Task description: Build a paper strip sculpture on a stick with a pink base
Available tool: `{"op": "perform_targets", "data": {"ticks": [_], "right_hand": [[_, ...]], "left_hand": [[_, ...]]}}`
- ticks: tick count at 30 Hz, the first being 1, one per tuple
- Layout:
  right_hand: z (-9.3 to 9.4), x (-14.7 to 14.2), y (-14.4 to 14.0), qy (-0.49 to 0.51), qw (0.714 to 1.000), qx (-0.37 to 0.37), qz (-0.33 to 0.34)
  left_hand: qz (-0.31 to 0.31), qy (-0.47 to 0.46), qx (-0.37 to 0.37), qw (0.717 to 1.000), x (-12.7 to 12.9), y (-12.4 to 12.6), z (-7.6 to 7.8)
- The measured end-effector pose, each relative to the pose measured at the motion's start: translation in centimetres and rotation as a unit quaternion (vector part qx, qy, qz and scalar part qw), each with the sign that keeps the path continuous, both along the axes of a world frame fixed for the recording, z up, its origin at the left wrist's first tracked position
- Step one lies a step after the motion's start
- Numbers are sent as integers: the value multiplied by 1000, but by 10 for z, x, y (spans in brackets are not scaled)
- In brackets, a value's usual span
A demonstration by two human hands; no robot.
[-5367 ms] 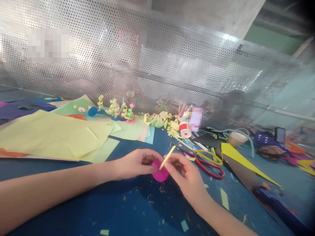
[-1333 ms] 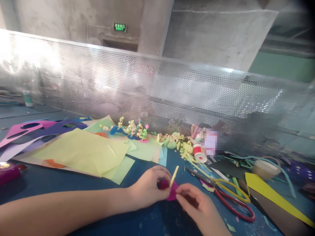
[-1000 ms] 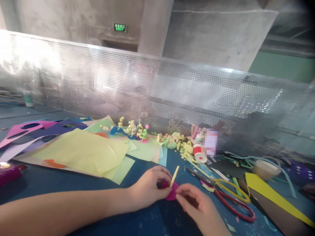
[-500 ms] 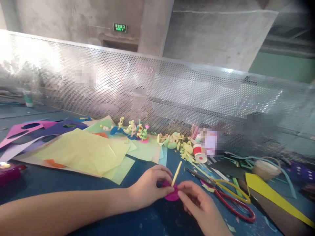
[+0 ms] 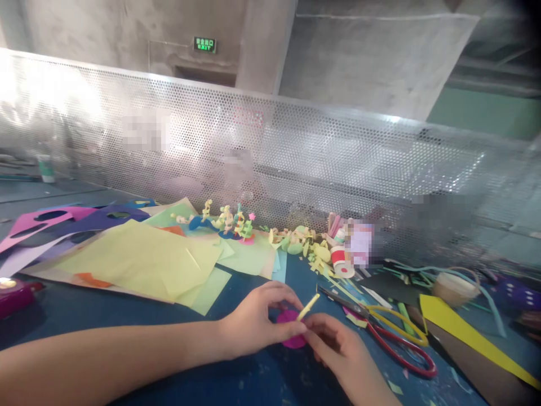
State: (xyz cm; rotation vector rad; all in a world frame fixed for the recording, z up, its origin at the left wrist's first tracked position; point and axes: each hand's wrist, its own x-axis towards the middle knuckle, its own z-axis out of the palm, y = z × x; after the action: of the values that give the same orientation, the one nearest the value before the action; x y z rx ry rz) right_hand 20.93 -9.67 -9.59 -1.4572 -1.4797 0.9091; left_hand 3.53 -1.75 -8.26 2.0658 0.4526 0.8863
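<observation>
A magenta paper disc (image 5: 292, 341) is held low over the blue tabletop between my two hands. From it a thin pale-yellow paper stick (image 5: 310, 305) rises, leaning to the right. My left hand (image 5: 264, 318) is closed, its thumb lying over the disc by the foot of the stick and its fingers behind. My right hand (image 5: 338, 344) pinches the disc's right edge, close to the left thumb tip. The fingers partly cover the stick's base, so how it joins the disc is hidden.
Scissors (image 5: 391, 332) with red and yellow handles lie right of my hands. Yellow-green paper sheets (image 5: 147, 259) spread at the left. Small paper figures (image 5: 234, 223), cut pieces and a red-and-white spool (image 5: 341, 262) stand behind, before a perforated metal screen (image 5: 274, 146).
The yellow stick has tipped further to the right and lower. The magenta disc has turned slightly, showing more of its face. Both hands stay almost in place.
</observation>
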Motion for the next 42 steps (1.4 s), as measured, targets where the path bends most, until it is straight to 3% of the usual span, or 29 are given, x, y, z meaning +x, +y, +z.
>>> {"op": "perform_targets", "data": {"ticks": [9,16,24,37,42], "right_hand": [[1,0,0,-8,1000,-5,-5],[3,0,-3,7,1000,-6,-22],[1,0,-4,27,999,-3,-32],[-1,1,-1,-23,999,-1,-31],[1,3,-2,-82,995,37,-45]], "left_hand": [[11,-22,13,1000,1,1,0],[44,-19,-54,997,4,5,-7],[26,-12,-80,996,5,6,-7],[36,-8,-84,996,4,6,-10],[17,4,-61,998,2,4,-5]]}}
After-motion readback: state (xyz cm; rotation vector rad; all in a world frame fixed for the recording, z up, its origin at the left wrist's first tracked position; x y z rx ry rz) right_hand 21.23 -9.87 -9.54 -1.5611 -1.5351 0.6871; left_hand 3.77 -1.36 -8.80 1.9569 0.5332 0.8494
